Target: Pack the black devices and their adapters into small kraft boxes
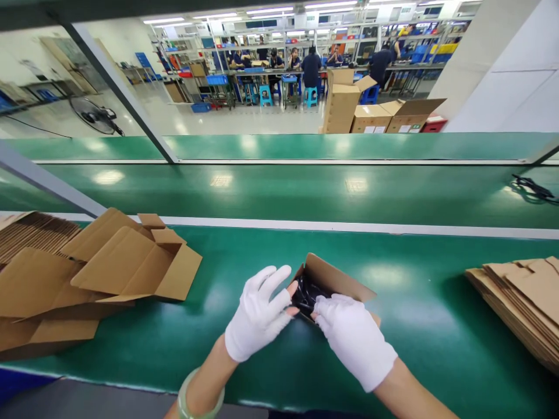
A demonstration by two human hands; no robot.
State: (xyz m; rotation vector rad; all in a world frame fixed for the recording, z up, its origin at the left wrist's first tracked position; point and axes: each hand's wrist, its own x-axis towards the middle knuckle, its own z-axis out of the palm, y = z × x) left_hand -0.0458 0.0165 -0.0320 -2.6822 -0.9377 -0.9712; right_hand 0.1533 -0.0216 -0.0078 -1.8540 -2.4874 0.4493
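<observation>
A small brown cardboard box stands on the green work surface in front of me, its long flap raised at the back. Inside it lies a glossy black bundle that looks like coiled cable. My left hand, in a white glove with bare thumb and finger tips, is at the box's left edge with its fingers spread. My right hand, also in a white glove, reaches over the front right of the box. Its fingers are curled against the black bundle, and it covers part of the box.
Opened cardboard boxes lie at the left, beside stacked flat cardboard. Another flat cardboard stack sits at the right. Beyond a white rail runs a green belt, with black cable at its right. People work far behind.
</observation>
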